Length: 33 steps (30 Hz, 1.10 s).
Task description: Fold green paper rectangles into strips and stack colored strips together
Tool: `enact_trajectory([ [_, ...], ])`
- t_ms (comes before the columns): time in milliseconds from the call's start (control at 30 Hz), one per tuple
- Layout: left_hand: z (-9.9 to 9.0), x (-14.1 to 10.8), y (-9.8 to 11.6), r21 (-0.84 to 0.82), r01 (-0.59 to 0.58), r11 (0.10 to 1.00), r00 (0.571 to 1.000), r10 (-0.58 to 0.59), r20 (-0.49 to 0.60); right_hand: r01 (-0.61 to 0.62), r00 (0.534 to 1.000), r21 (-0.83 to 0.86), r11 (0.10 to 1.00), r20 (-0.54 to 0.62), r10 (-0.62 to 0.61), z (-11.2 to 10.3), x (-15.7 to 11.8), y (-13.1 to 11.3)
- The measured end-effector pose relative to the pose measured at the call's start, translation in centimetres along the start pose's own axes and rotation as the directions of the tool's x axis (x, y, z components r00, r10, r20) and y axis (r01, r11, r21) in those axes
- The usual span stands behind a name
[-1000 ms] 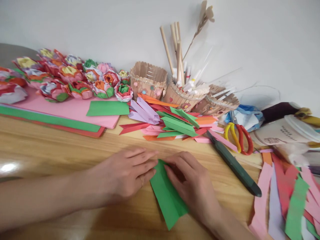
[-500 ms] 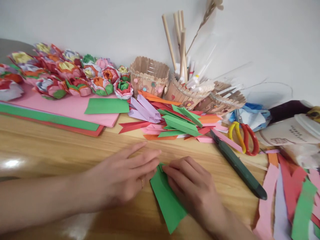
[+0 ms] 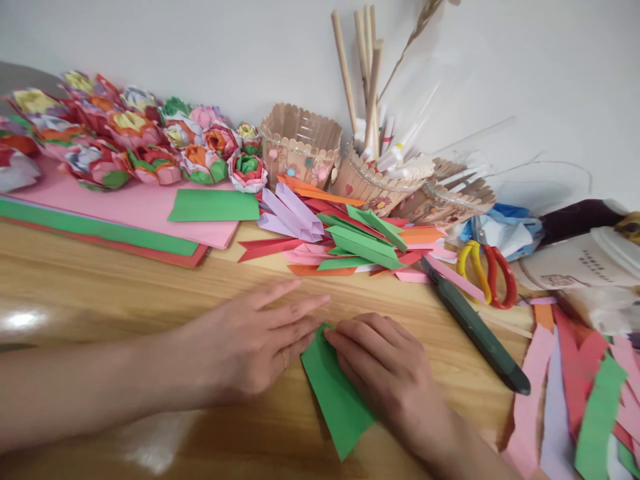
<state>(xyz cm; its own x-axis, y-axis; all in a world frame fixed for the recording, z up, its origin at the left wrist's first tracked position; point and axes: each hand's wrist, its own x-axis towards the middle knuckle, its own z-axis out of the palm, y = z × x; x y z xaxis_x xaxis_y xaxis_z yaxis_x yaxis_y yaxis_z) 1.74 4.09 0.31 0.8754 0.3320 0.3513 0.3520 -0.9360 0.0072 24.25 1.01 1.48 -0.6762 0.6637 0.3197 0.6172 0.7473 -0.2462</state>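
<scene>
A green paper piece [image 3: 334, 393] lies at an angle on the wooden table, its narrow top end between my hands. My left hand [image 3: 255, 340] has its fingers spread, with fingertips at the paper's top left edge. The curled fingers of my right hand [image 3: 387, 367] press on the paper's top right side and pinch its edge near the tip. Part of the paper is hidden under the right hand. Beyond the hands is a pile of folded paper strips [image 3: 363, 247] in green, purple, red, orange and pink.
Paper flowers [image 3: 150, 160] stand on stacked coloured sheets [image 3: 200, 230], left. Craft-stick baskets [image 3: 300, 147] line the wall. A dark green cutter [image 3: 475, 327], scissors [image 3: 500, 277], a cup [image 3: 580, 263] and loose paper strips [image 3: 600, 413] occupy the right side.
The camera view has shifted slightly. My left fingers have moved a little up and right at the paper's top, while my right hand stays nearly in place.
</scene>
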Motion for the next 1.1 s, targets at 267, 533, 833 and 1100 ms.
enact_trajectory([
  [267,-0.3,0.2,0.2,0.005,0.0,1.0,0.999,0.0,-0.054,0.024,0.998,-0.005,1.0,0.062,-0.024,-1.4,0.3,0.2],
  [533,-0.4,0.1,0.4,0.024,-0.02,1.0,0.999,0.021,-0.041,0.003,1.0,0.047,0.999,0.013,-0.004,-1.7,-0.1,0.7],
  [833,-0.3,-0.2,0.3,-0.015,0.002,1.0,0.999,-0.003,-0.039,-0.068,0.967,0.046,0.997,0.248,0.055,-3.0,-0.5,1.6],
  [1100,0.7,-0.7,-0.9,-0.154,-0.014,0.988,0.998,0.004,-0.063,-0.246,0.908,0.341,0.907,0.409,0.092,-5.3,-0.7,1.8],
])
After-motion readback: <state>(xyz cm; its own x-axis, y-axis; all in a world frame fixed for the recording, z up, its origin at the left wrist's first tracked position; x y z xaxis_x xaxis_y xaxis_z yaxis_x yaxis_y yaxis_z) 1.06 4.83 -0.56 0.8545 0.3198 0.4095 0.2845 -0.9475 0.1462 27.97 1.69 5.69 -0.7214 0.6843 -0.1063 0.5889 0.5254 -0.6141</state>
